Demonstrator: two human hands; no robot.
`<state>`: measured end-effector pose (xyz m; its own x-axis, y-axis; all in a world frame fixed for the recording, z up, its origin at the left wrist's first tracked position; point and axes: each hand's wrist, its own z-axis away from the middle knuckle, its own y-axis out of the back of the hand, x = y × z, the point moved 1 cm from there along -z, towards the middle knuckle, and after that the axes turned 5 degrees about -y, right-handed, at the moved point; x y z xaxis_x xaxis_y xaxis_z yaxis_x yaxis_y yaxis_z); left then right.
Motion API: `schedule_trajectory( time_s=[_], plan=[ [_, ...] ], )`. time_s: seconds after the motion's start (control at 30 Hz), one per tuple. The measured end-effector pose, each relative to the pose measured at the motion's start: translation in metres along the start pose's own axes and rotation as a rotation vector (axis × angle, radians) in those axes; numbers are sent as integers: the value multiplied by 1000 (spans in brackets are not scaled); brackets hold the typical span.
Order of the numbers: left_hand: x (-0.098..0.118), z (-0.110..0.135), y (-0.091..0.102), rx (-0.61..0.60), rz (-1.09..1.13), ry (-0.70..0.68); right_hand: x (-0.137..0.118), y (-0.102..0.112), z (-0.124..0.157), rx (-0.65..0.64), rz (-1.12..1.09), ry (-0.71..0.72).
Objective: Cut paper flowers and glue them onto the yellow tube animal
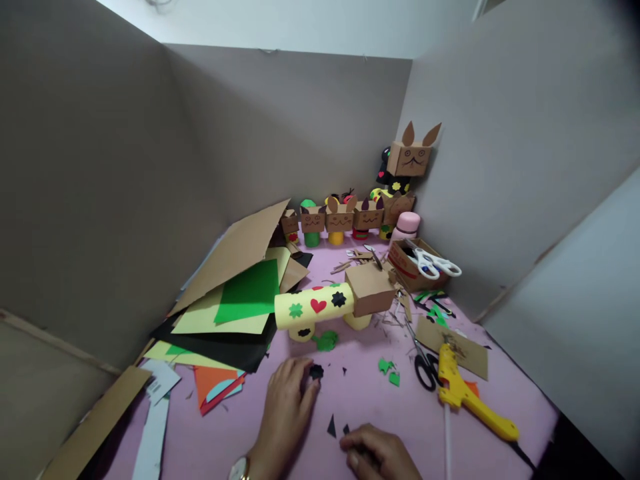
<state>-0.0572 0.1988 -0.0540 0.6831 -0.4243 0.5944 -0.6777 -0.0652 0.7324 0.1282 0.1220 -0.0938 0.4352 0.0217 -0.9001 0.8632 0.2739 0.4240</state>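
My left hand (289,403), with a watch at the wrist, rests on the table. Its thumb and forefinger close at the edge of a small black paper flower (317,371). Lower right, my right hand (381,453) is curled, and whatever its fingers hold is hidden. Two black paper scraps lie by its fingertips, one a pointed sliver (332,427). Beyond both hands a figure lies on its side: a yellow paper tube (285,312) with heart and flower cutouts, joined to a cardboard box head (373,290). A green paper piece (327,341) sits beneath the tube.
Right side: a yellow glue gun (453,383), black-handled scissors (425,370), and a cardboard box (413,270) with white-handled scissors (433,262). Left: stacked coloured paper (250,293) under a cardboard sheet (235,247). Several finished box-headed figures (340,219) line the back. Grey panels enclose the table.
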Motion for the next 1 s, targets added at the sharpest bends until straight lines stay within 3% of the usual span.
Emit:
schedule_trajectory(
  time_s=[0.2,0.4,0.5,0.63,0.8,1.0],
  plan=[
    [6,-5,2,-86,-88,2,-15,4,1,34,-21,20],
    [17,-11,1,-116,89,60,-20,4,1,57,-7,29],
    [23,-20,-3,-102,111,18,-18,4,1,67,-13,38],
    [22,-36,-6,-65,-70,-41,-14,2,1,71,-38,50],
    [18,-44,-12,-126,-321,-28,-10,1,-1,66,-18,73],
    [11,-39,-13,-38,-335,-98,-12,3,-1,30,-26,30]
  ],
)
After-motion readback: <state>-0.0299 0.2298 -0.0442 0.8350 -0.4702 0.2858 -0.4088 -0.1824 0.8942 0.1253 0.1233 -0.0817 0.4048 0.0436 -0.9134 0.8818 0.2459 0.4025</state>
